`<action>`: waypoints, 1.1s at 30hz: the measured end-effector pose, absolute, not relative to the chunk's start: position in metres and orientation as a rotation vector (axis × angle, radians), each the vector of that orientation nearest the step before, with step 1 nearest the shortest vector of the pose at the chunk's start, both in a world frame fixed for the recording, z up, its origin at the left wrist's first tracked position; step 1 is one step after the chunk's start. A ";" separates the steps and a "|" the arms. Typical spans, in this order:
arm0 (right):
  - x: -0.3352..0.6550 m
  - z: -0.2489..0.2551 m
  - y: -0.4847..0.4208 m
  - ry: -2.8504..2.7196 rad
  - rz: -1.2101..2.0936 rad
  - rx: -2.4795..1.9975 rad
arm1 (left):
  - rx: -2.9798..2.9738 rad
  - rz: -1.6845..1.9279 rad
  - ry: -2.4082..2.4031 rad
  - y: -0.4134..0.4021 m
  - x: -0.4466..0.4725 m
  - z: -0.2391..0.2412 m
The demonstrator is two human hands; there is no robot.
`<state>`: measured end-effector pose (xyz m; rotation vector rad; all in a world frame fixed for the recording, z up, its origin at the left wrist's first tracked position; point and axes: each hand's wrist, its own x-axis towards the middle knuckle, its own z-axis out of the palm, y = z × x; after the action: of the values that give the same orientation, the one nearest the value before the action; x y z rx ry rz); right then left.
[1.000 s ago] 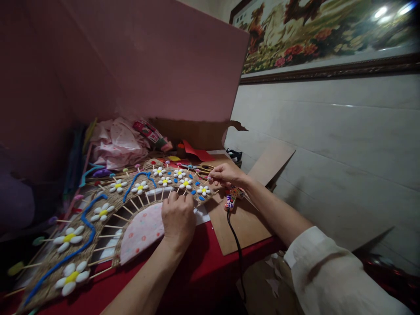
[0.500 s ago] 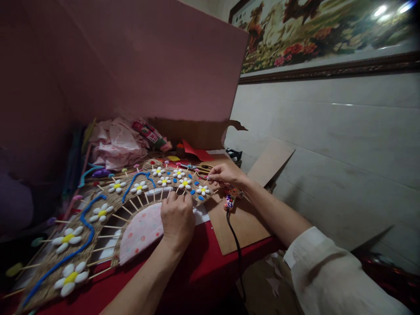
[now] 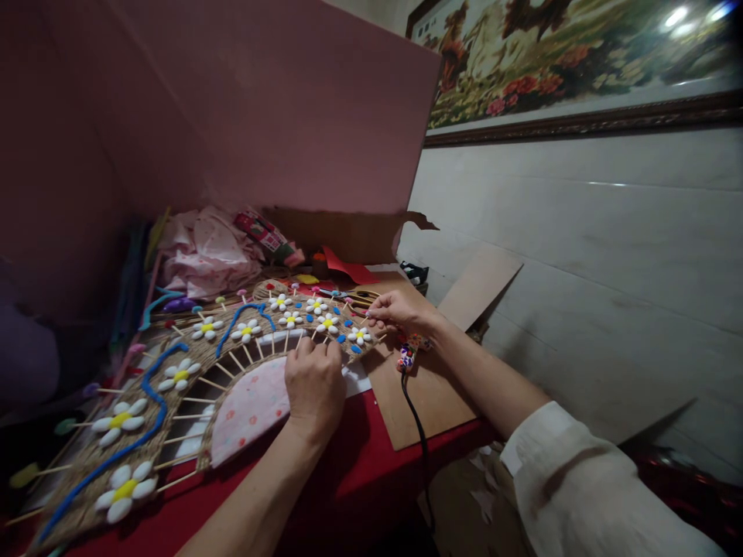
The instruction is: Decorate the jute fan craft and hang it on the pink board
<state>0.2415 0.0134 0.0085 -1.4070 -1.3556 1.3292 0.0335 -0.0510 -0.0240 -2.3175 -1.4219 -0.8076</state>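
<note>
A fan-shaped craft piece wrapped in twine (image 3: 217, 352) lies across the table, set with thin sticks, blue clay strips and white clay daisies (image 3: 182, 376) with yellow centres. Its inner half-round is covered in pink printed cloth (image 3: 249, 410). My left hand (image 3: 316, 383) is closed over the right end of this half-round, fingertips hidden among the sticks. At the craft's right outer edge, my right hand (image 3: 400, 311) pinches the tip of a stick between thumb and finger. Below that hand lies a flower-patterned handle (image 3: 406, 356) with a black cord (image 3: 419, 425).
Scissors (image 3: 363, 298) lie behind the right hand, near red paper (image 3: 348, 267). Crumpled pink cloth (image 3: 209, 251) is heaped at the back left. A brown board (image 3: 418, 418) rests on the red tablecloth (image 3: 354, 456). A tiled wall (image 3: 580, 232) bounds the right.
</note>
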 end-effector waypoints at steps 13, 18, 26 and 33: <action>0.236 0.004 0.006 -1.251 1.308 -1.366 | -2.325 -0.805 -1.426 -0.051 0.034 -0.024; 0.228 0.007 0.000 -1.174 1.271 -1.404 | -2.333 -0.809 -1.429 -0.051 0.034 -0.024; 0.224 0.008 -0.002 -1.146 1.248 -1.419 | -2.337 -0.812 -1.435 -0.051 0.034 -0.024; 0.235 0.017 -0.004 -1.261 1.149 -1.493 | -2.311 -0.794 -1.426 -0.052 0.033 -0.023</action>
<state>0.2350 -0.0045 0.0166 -1.4929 -1.2611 1.1492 0.0334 -0.0519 -0.0231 -2.3106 -1.4261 -0.7938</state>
